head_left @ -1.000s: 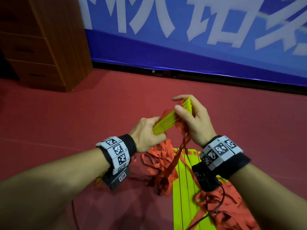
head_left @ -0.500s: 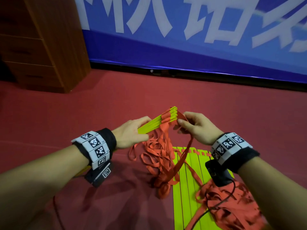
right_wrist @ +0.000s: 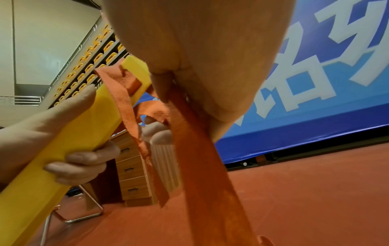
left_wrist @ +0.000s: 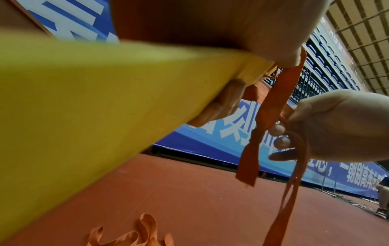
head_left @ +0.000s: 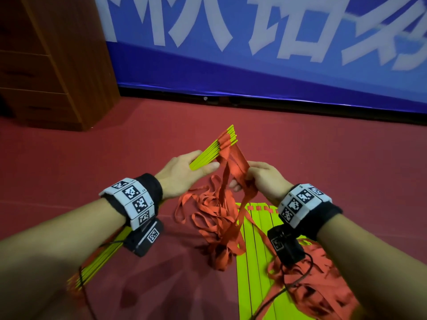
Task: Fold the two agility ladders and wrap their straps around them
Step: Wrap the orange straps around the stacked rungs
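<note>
A stack of folded yellow rungs (head_left: 215,150) slants up and away over the red floor, its far end bound with orange webbing. My left hand (head_left: 203,167) grips the stack near its middle; its near end (head_left: 99,262) shows under my left forearm. To the right, my right hand (head_left: 242,179) holds several orange straps (head_left: 238,162) that run from the stack's far end to a loose heap (head_left: 215,220). The left wrist view shows the yellow stack (left_wrist: 84,116) and my right hand (left_wrist: 336,126) on a strap (left_wrist: 269,113). A second ladder (head_left: 256,262) lies flat, rungs side by side.
More tangled orange webbing (head_left: 323,289) lies by the flat ladder at the lower right. A wooden drawer cabinet (head_left: 57,65) stands at the back left, and a blue banner (head_left: 254,65) runs along the wall. A metal chair leg (right_wrist: 84,216) stands near the cabinet.
The stack has come down from an upright hold to a slant. My right hand left the stack's far end and now holds the straps below it. My left hand shifted left.
</note>
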